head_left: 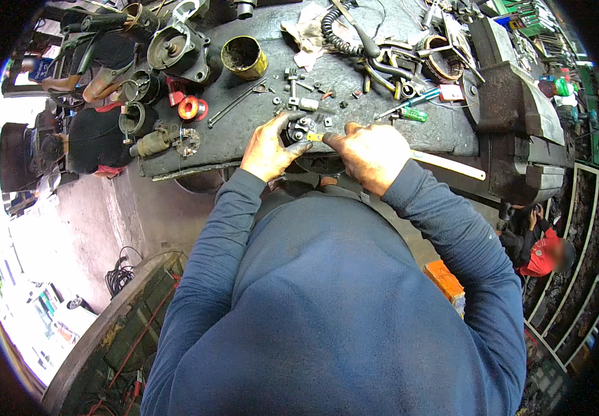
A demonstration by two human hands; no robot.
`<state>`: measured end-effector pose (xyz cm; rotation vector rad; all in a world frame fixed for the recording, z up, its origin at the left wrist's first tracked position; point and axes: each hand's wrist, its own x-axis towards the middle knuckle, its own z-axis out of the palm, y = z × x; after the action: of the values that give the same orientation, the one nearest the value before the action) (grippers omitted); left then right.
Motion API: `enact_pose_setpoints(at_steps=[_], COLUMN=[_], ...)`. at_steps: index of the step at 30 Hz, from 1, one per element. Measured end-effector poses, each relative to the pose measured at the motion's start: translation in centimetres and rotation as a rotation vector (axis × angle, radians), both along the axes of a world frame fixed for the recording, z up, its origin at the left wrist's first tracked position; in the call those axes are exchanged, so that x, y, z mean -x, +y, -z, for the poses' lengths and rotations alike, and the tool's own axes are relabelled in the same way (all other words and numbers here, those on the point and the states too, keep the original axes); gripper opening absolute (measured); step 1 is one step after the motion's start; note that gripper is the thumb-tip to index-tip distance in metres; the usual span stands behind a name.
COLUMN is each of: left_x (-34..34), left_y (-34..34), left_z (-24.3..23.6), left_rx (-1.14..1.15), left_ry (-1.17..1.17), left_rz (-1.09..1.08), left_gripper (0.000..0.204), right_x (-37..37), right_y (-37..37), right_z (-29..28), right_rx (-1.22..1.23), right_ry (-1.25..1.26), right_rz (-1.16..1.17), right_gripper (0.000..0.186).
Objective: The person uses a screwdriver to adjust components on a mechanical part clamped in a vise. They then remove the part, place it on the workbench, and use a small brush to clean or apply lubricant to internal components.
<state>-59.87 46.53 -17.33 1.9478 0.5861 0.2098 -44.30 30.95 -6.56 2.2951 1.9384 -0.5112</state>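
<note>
At the near edge of the workbench, my left hand (269, 147) is closed around a small, dark, round metal part (301, 129) with bright studs on its face. My right hand (374, 154) grips a flat yellowish hacksaw blade (448, 165) with a hole in its end. One end of the blade touches or nearly touches the metal part; the other sticks out to the right past my wrist. Just beyond my hands lie a silvery cylinder (308, 104), a bolt (291, 82) and several small nuts and bits.
The dark workbench (244, 111) carries a yellow can (244, 57), a metal housing (174, 52), a red spool (190, 108), screwdrivers (410, 102) and a long rod (235, 102). A heavy vise (521, 118) stands right. A person in red (538, 256) is at lower right.
</note>
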Motion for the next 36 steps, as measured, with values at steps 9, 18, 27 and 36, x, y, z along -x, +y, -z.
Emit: enact_pose_setpoints(at_steps=[9,18,27,36], left_x=[0.2,-0.2,0.2,0.2], left_y=[0.1,0.1,0.1,0.7], left_z=[1.1,0.7,0.8,0.8], left_rx=[-0.045,-0.059,-0.034,-0.046], left_ry=[-0.048,-0.041,-0.03,-0.049], left_rz=[0.012,0.004,-0.001,0.069], left_gripper=[0.053,0.053,0.053,0.066], right_x=[-0.8,-2.4,-1.2,-3.0], right_y=[-0.2,-0.2,-0.2,-5.0], right_z=[-0.4,-0.7,-0.3,1.6], right_rx=[-0.035,-0.007,-0.075,-0.205], right_ry=[0.043,0.148,0.177,0.231], right_rz=[0.046,0.038,0.077,0.236], right_gripper=[0.016,0.03,0.028,0.032])
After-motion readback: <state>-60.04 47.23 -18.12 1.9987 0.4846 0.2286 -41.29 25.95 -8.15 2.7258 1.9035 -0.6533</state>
